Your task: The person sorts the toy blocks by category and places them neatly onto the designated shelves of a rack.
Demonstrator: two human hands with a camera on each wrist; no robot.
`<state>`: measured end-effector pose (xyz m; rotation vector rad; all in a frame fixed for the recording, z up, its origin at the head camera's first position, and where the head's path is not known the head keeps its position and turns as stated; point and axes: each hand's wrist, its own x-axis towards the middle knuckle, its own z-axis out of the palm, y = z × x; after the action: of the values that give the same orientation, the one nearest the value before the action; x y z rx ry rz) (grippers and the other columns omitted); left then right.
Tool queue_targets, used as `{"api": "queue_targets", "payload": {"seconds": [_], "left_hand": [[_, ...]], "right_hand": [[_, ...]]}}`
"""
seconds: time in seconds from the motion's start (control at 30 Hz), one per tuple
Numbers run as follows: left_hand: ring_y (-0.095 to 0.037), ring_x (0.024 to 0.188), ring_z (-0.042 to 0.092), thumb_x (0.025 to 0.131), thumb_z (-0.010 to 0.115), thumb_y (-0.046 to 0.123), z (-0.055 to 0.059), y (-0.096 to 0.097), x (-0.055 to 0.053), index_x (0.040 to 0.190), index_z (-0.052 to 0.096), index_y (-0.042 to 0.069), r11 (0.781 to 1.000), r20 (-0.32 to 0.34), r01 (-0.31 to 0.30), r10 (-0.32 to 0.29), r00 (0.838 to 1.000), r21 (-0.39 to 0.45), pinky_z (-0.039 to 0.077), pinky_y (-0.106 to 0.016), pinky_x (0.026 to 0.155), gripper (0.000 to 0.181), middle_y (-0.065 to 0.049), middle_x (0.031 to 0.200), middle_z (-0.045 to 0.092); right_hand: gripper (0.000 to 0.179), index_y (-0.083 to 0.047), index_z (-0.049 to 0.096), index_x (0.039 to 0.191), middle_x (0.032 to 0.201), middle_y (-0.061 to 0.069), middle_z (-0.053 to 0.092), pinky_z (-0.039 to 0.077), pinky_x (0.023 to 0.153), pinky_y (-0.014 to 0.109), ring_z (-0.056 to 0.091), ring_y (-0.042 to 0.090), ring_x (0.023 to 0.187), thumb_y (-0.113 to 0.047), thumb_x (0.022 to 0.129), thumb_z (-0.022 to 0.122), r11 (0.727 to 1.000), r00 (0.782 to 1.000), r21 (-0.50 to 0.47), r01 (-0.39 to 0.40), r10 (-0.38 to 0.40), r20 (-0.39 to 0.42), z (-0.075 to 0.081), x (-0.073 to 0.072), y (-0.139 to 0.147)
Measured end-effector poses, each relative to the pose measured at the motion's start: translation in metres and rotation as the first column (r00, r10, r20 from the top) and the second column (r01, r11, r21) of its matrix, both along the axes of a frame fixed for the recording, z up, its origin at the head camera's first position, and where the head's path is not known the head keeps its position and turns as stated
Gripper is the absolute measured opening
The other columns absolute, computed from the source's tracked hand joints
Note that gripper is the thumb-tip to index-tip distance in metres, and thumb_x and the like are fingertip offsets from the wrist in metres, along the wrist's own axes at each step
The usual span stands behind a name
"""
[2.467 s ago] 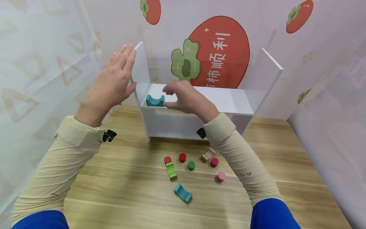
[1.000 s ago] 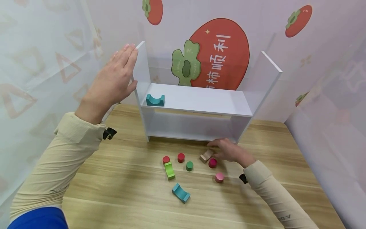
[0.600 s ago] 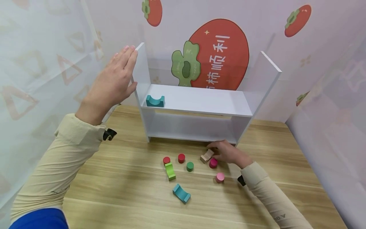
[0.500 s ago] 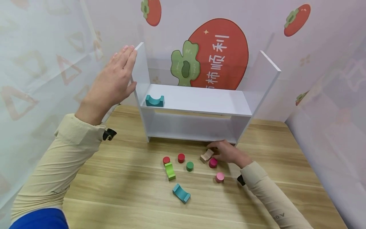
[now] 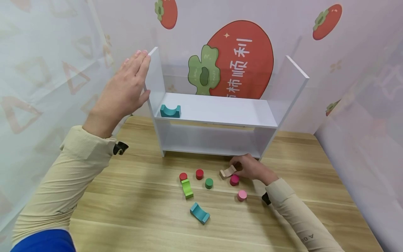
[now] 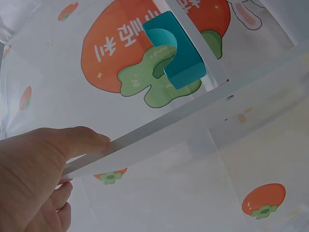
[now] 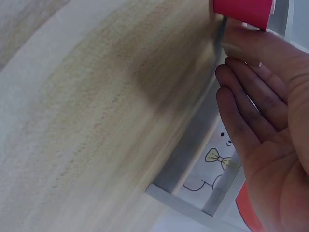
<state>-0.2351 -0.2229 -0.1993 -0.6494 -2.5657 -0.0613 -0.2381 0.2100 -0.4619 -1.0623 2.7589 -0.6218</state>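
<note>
A white two-tier shelf (image 5: 220,108) stands at the back of the table. My left hand (image 5: 124,89) holds its left side panel, long fingers along the outer face and thumb at the front edge. On the upper tier, by that panel, sits a teal arched block (image 5: 170,112), hollow upward. My right hand (image 5: 252,169), low before the shelf, pinches the right end of a plain wooden arched block (image 5: 228,172), partly hidden by the fingers. A magenta cylinder (image 5: 234,180) lies close to that hand. In the right wrist view the other fingers are loosely bent.
Loose on the wood-grain table (image 5: 132,203) lie a red cylinder (image 5: 199,174), another red cylinder (image 5: 183,176) beside a lime-green arched block (image 5: 187,189), a green cylinder (image 5: 209,183), a pink cylinder (image 5: 242,195) and a second teal arched block (image 5: 199,213). Printed cloth walls surround the table.
My right hand has left the teal block on the upper tier and come down to the wooden block, which has just turned slightly in its fingers. The left hand stays on the panel.
</note>
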Motion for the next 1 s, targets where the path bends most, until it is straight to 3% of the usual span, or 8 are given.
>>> {"api": "queue_targets", "payload": {"seconds": [0.23, 0.43, 0.67, 0.83, 1.0], "left_hand": [[-0.041, 0.164, 0.018, 0.094, 0.066, 0.002, -0.001, -0.001, 0.0, 0.166, 0.015, -0.007, 1.0, -0.003, 0.008, -0.008, 1.0, -0.003, 0.015, -0.055, 0.136, 0.088, -0.025, 0.175, 0.02], [-0.041, 0.164, 0.019, 0.095, 0.064, 0.003, 0.0, -0.001, 0.0, 0.166, 0.014, -0.006, 1.0, 0.002, -0.002, 0.002, 1.0, 0.0, 0.016, -0.055, 0.136, 0.087, -0.025, 0.175, 0.02], [-0.041, 0.164, 0.018, 0.095, 0.067, 0.004, -0.001, -0.001, 0.001, 0.166, 0.014, -0.007, 1.0, -0.005, 0.011, -0.011, 1.0, -0.007, 0.015, -0.054, 0.136, 0.089, -0.025, 0.175, 0.019], [-0.041, 0.164, 0.019, 0.094, 0.067, 0.003, -0.001, -0.002, 0.003, 0.166, 0.014, -0.008, 1.0, -0.01, 0.012, -0.012, 1.0, -0.006, 0.016, -0.055, 0.136, 0.089, -0.026, 0.175, 0.02], [-0.041, 0.164, 0.018, 0.095, 0.066, 0.004, -0.002, -0.003, 0.003, 0.166, 0.014, -0.007, 1.0, -0.006, 0.011, -0.011, 1.0, -0.005, 0.016, -0.055, 0.135, 0.089, -0.025, 0.175, 0.019]], "right_hand": [[0.029, -0.008, 0.077, 0.111, 0.102, 0.002, 0.078, 0.064, 0.085, 0.034, 0.073, 0.015, 0.095, -0.017, 0.085, 0.089, 1.0, 0.999, -0.022, 0.022, -0.021, 0.032, 0.009, 0.004, -0.001], [0.025, -0.011, 0.076, 0.106, 0.1, 0.001, 0.079, 0.066, 0.084, 0.04, 0.077, 0.02, 0.094, -0.017, 0.085, 0.089, 0.994, 1.0, -0.112, -0.006, 0.008, 0.015, 0.026, 0.007, -0.008], [0.025, -0.006, 0.079, 0.102, 0.094, 0.005, 0.081, 0.068, 0.078, 0.04, 0.079, 0.023, 0.087, -0.013, 0.082, 0.091, 0.982, 0.998, -0.188, -0.03, 0.019, -0.06, 0.058, 0.012, -0.023], [0.026, -0.007, 0.079, 0.103, 0.096, 0.005, 0.081, 0.068, 0.078, 0.036, 0.08, 0.019, 0.087, -0.018, 0.083, 0.091, 0.984, 0.996, -0.175, -0.034, 0.019, -0.091, 0.083, 0.015, -0.032], [0.029, -0.007, 0.079, 0.107, 0.1, 0.006, 0.081, 0.068, 0.083, 0.042, 0.08, 0.023, 0.092, -0.017, 0.083, 0.091, 0.982, 0.993, -0.179, -0.053, 0.033, -0.112, 0.105, 0.018, -0.038]]}}
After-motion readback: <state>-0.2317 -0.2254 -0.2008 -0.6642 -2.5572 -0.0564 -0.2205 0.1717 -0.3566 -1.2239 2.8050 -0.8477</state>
